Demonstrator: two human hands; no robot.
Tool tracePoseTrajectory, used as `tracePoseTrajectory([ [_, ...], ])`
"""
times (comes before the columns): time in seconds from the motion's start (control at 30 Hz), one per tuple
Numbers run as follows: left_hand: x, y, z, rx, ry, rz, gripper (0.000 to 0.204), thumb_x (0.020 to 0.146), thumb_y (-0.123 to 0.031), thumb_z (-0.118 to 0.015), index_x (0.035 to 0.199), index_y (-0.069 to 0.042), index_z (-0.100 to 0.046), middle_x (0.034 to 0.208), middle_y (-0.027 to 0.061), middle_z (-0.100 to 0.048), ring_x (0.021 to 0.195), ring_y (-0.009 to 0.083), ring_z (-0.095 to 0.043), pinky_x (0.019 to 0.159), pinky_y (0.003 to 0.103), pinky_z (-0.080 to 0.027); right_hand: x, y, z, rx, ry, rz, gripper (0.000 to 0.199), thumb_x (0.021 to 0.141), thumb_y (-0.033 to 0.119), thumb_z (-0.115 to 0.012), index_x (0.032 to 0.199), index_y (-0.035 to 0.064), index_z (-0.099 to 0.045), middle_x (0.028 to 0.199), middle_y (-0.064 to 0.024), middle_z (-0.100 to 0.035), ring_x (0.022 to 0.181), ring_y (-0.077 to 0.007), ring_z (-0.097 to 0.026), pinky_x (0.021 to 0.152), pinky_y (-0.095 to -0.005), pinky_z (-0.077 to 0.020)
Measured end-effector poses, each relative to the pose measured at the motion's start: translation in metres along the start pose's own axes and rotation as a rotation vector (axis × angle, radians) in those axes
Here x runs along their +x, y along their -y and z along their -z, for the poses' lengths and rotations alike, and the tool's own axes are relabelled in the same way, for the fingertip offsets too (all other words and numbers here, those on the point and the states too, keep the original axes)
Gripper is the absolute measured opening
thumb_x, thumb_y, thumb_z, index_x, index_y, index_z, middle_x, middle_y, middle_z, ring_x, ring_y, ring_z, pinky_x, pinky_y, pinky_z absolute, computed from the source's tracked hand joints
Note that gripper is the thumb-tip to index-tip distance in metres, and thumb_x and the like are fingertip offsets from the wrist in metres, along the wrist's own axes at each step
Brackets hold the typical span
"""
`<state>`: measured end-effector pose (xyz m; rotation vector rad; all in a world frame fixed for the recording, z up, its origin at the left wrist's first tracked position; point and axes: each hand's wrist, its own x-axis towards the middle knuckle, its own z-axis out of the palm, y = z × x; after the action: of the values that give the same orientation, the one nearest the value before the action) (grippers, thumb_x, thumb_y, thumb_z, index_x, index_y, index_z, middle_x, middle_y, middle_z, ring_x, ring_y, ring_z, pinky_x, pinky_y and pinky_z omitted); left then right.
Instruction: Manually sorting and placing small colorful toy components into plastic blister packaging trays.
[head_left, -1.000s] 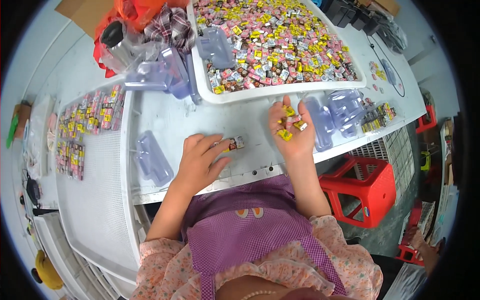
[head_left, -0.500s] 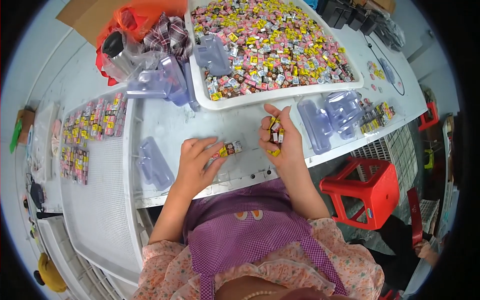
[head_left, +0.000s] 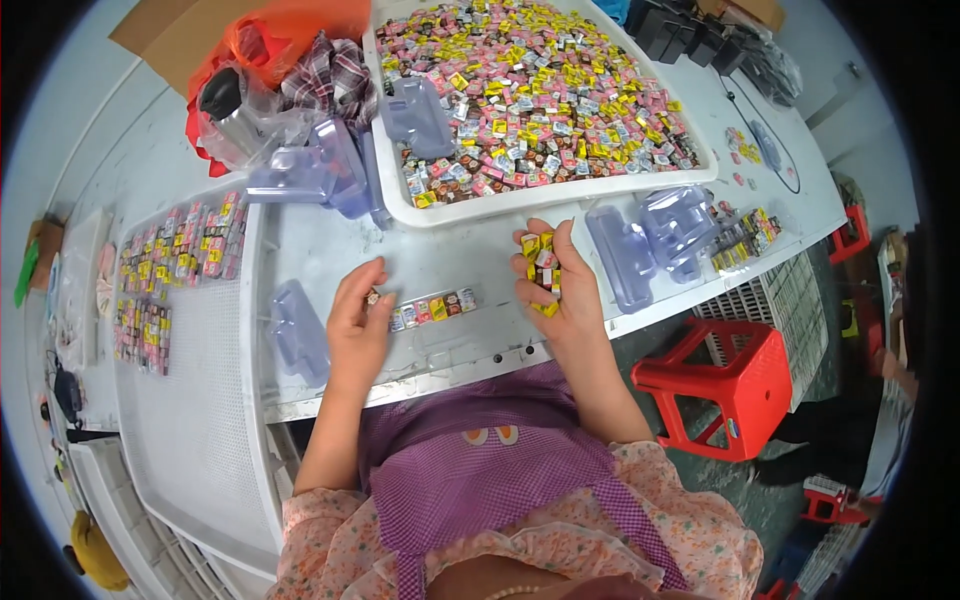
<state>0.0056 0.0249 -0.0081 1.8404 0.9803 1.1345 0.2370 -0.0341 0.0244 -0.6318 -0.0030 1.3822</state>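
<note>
A row of small, brightly printed block-shaped pieces [head_left: 433, 309] lies on the table before me, in what looks like a clear plastic tray. At its left end, my left hand [head_left: 358, 312] pinches one small brown-and-white block [head_left: 374, 296] between thumb and fingers. My right hand [head_left: 568, 285] is to the right of the row, palm turned up and fingers curled around several small blocks [head_left: 541, 265], yellow, brown and white ones among them. Beyond both hands stands a large white tray [head_left: 470, 212] heaped with the same kind of blocks in pink, yellow, brown and white.
Clear bluish plastic covers [head_left: 622, 258] lie right of my right hand; another cover [head_left: 298, 330] is left of my left hand. Filled clear packs [head_left: 180, 240] rest in a white mesh tray [head_left: 200, 420]. A red stool [head_left: 735, 390] stands below the table's right edge.
My left hand has drawn back leftward from the row, uncovering more blocks in it, and now pinches a block. My right hand stays nearly in place, still holding its blocks.
</note>
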Motion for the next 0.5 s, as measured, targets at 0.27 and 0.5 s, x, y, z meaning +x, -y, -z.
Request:
tracePoseTrajectory([
  [0.27,0.002,0.004,0.006,-0.388,-0.028,0.267,0.024,0.088,0.002,-0.061,0.111,0.001,-0.062,0.12,0.0115,-0.06,0.105,0.0191,-0.061,0.083,0.03,-0.053,0.0,0.001,0.007,-0.085,0.079,0.026,0.042,0.097,0.043,-0.048,0.121,0.0084,-0.053,0.082,-0.0008,-0.055,0.065,-0.0122,-0.05,0.041,-0.0199,-0.0334],
  [0.5,0.0,0.002,0.007,-0.317,0.002,0.246,0.02,0.089,0.001,-0.06,0.108,0.001,-0.066,0.127,0.0132,-0.056,0.108,0.0192,-0.06,0.092,0.03,-0.05,-0.004,-0.002,0.003,-0.184,0.048,0.093,0.036,0.1,0.031,-0.048,0.125,0.0063,-0.051,0.082,-0.0019,-0.056,0.068,-0.0131,-0.054,0.041,-0.0205,-0.0341],
])
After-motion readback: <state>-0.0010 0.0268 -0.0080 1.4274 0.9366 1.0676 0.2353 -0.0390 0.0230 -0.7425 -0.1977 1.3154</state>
